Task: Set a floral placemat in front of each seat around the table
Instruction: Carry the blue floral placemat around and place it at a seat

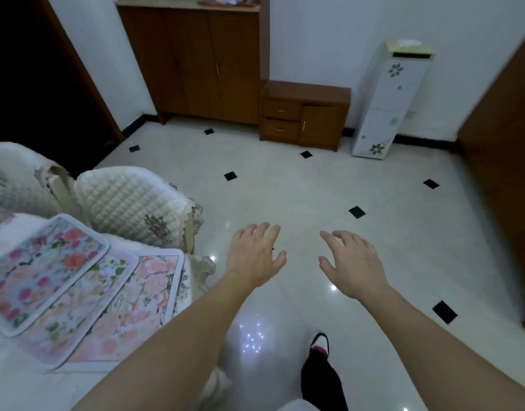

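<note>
Both arms reach out over the floor (285, 179), left hand (255, 256) and right hand (353, 262) spread open, holding nothing. Three floral placemats (86, 298) lie overlapped at the table (18, 381) corner by the quilted chairs (128, 203), so I'd guess basically none are set out yet.

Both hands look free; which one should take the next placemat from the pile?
Left. The left hand hangs open nearest the overlapping placemats on the table; the right hand, also open, is farther away over the floor.
</note>
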Available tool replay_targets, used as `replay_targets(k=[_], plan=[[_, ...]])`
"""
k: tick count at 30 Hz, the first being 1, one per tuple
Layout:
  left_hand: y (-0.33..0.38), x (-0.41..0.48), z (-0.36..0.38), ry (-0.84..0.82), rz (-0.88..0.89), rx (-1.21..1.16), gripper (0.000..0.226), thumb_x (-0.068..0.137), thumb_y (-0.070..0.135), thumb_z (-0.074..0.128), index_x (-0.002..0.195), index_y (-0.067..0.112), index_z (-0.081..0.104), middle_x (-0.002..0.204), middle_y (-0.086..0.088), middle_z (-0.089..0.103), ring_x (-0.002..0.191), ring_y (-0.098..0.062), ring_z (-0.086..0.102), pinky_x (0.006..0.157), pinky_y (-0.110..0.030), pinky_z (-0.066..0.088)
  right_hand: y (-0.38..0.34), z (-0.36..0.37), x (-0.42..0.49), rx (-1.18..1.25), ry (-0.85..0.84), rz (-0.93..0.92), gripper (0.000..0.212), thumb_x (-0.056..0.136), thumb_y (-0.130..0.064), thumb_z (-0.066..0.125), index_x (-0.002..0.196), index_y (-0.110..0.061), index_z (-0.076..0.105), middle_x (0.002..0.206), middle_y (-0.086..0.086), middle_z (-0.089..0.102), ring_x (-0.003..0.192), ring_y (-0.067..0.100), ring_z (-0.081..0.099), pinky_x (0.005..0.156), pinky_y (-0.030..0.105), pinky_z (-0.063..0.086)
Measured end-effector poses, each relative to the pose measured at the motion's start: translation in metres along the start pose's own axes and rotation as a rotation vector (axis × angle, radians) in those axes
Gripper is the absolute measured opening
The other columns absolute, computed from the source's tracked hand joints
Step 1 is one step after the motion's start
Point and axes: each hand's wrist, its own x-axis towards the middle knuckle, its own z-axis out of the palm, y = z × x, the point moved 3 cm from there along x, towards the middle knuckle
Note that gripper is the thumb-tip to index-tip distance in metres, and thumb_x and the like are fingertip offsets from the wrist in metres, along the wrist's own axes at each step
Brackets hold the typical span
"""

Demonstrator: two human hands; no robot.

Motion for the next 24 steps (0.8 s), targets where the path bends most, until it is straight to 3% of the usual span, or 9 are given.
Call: replay_targets(k=[13, 17, 24], plan=[[-0.068, 0.226, 0.011, -0.043, -0.214, 0.108, 0.061, 0.09, 0.056, 0.041, 0.142, 0.024, 0.039, 0.144, -0.002, 0.049, 0.129, -0.025, 0.045, 0.106, -0.041, 0.036, 0.032, 0.014, 0.288, 0.083, 0.012, -0.255, 0.052, 0.084, -0.039, 0.062, 0.132, -0.022, 0.056, 0.126, 0.008, 0.061, 0.12, 0.027, 0.054, 0.099, 0.044, 0.043], [-0.095, 0.273, 0.006, 0.012, -0.319, 0.098, 0.06, 0.086, 0.055, 0.046, 0.136, 0.022, 0.049, 0.135, -0.004, 0.058, 0.121, -0.026, 0.054, 0.099, -0.042, 0.043, 0.027, 0.018, 0.361, 0.09, -0.021, -0.335, 0.053, 0.087, -0.042, 0.056, 0.137, -0.025, 0.051, 0.132, 0.007, 0.057, 0.125, 0.025, 0.05, 0.103, 0.043, 0.039], [-0.155, 0.317, 0.009, -0.009, -0.482, 0.097, 0.061, 0.088, 0.056, 0.042, 0.139, 0.022, 0.044, 0.139, -0.004, 0.054, 0.124, -0.026, 0.05, 0.101, -0.041, 0.041, -0.014, 0.03, 0.466, 0.069, -0.058, -0.499, 0.057, 0.092, -0.048, 0.044, 0.146, -0.03, 0.037, 0.144, 0.002, 0.047, 0.134, 0.021, 0.039, 0.109, 0.039, 0.03]])
